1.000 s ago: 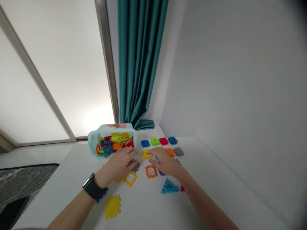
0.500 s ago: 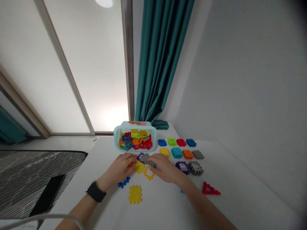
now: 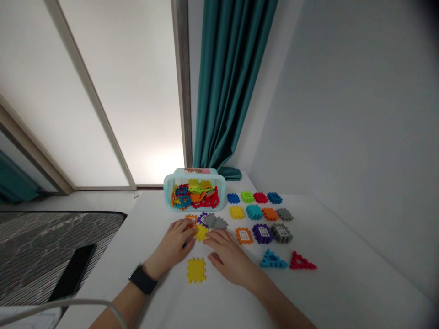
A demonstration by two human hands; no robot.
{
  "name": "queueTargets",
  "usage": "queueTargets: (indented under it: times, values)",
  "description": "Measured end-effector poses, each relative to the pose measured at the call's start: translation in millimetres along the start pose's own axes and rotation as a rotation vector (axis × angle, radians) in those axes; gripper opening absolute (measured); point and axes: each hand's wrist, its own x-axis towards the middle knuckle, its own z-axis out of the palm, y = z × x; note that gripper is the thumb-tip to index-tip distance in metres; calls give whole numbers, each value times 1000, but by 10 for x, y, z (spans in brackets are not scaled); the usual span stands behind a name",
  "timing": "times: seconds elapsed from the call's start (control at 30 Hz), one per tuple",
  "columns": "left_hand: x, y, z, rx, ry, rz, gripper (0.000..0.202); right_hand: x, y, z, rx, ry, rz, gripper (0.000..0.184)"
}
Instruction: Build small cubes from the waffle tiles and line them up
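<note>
Both hands lie open and palm down on the white desk point(image 3: 322, 278), with nothing gripped in either. The left hand point(image 3: 171, 244), a black smartwatch point(image 3: 142, 279) on its wrist, has its fingertips just beside a small yellow waffle block point(image 3: 201, 232). The right hand point(image 3: 228, 258) sits to the near right of that block, its fingertips close to it. Just beyond them lie an orange frame piece point(image 3: 191, 220), a purple piece point(image 3: 202, 219) and two gray pieces point(image 3: 214, 222). A larger yellow square block point(image 3: 196, 270) lies between the hands on the near side.

To the far left, a light-blue plastic tub point(image 3: 221, 194) lies on its side, full of mixed blocks. To the right, blocks stand in three rows, with blue point(image 3: 272, 260) and red point(image 3: 302, 261) triangles nearer.
</note>
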Motion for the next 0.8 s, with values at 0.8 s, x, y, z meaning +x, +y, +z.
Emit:
queueTargets:
  times: [0.8]
  values:
    - [-13, -10, 47, -64, -27, 80, 11, -22, 65, 149, 29, 76, -75, 27]
